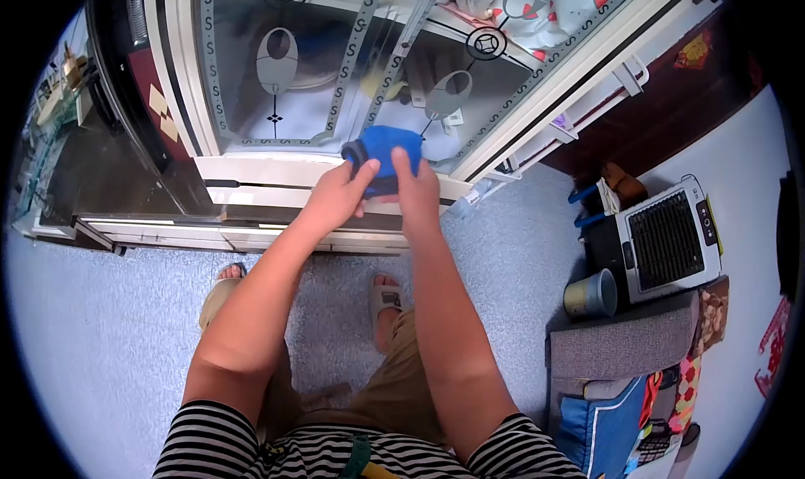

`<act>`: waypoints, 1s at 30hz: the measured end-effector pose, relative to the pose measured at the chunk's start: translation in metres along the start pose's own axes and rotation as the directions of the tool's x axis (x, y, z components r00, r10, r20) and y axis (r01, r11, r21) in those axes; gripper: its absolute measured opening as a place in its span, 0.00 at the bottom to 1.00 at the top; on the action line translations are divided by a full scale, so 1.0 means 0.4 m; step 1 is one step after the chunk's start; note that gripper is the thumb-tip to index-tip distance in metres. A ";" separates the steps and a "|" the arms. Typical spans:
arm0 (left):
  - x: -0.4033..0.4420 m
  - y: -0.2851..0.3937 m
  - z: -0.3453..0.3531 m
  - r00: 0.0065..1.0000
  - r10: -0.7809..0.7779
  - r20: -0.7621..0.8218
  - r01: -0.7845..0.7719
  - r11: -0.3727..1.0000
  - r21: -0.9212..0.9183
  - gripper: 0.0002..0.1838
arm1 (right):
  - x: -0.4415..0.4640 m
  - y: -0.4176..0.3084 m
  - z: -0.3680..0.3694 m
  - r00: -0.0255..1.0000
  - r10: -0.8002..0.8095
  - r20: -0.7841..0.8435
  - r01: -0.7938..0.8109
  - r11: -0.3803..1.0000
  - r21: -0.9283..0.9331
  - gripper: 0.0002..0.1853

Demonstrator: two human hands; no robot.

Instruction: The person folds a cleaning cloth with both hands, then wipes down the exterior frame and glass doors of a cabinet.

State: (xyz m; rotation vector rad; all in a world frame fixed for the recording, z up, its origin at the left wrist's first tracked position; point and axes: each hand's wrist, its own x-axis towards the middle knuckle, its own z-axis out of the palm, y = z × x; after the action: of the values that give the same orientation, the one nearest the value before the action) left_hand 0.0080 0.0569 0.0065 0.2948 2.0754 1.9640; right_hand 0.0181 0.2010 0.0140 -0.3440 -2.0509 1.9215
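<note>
A blue, soft-looking folded cloth (387, 146) with a dark rolled edge is held up in front of a glass-doored cabinet. My left hand (337, 192) grips its lower left side, with the thumb pressed on the dark edge. Closed on its lower right side is my right hand (418, 192), its thumb lying over the blue face. The fingers behind the cloth are mostly hidden. Just beyond it stand the patterned glass doors (289, 102) of the white-framed cabinet (251, 166).
Below the glass doors runs a dark ledge (277, 214). To the right on the floor are a bin (589, 295), a white appliance with a black grille (667, 239) and a grey-covered seat (620, 345) with a blue bag (597, 429). Glass shelving (50, 144) stands at far left.
</note>
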 end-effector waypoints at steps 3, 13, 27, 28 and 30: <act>-0.011 0.010 -0.006 0.995 0.036 0.097 -0.037 0.999 0.005 0.26 | 0.018 -0.027 -0.038 0.997 -0.016 -0.081 0.023 0.996 0.089 0.24; -0.044 -0.012 -0.057 0.995 0.096 -0.016 -0.078 0.887 0.456 0.20 | 0.020 0.023 -0.064 0.975 0.219 -0.024 -0.213 0.965 0.151 0.23; -0.114 0.000 -0.234 0.991 0.095 -0.096 0.013 0.643 0.766 0.18 | 0.047 -0.031 -0.090 0.981 -0.014 -0.193 0.060 0.970 0.234 0.27; -0.117 -0.002 -0.246 0.990 0.091 -0.104 0.022 0.639 0.769 0.18 | 0.047 -0.025 -0.091 0.982 -0.012 -0.190 0.054 0.974 0.220 0.26; -0.123 -0.006 -0.263 0.992 0.083 -0.100 0.026 0.630 0.776 0.18 | 0.044 -0.009 -0.102 0.982 -0.011 -0.189 0.050 0.978 0.203 0.25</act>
State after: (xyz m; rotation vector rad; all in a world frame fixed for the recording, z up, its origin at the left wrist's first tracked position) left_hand 0.0197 -0.0583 0.0118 0.3653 2.9231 0.9636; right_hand 0.0177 0.2451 0.0209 -0.4222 -1.7106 1.9804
